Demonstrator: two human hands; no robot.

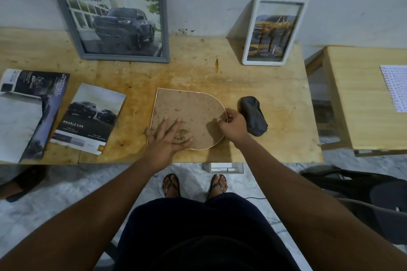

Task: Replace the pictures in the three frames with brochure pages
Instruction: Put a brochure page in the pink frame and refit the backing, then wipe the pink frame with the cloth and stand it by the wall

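Observation:
An arch-shaped frame (187,103) lies face down on the wooden table (198,72), its brown backing board up. My left hand (168,136) rests flat on the board's near left part, fingers spread. My right hand (231,125) pinches the board's rounded right edge. A grey frame (164,28) with a dark pickup page leans on the wall at back left. A white frame (248,50) with a yellow car page leans at back right. Brochure pages lie at left: a "Double Cab" page (90,116) and an open brochure (28,112).
A dark grey pouch (253,114) lies just right of my right hand. A second wooden table (356,99) with a printed sheet (394,88) stands to the right. A small white box (222,168) sits on the floor under the table edge.

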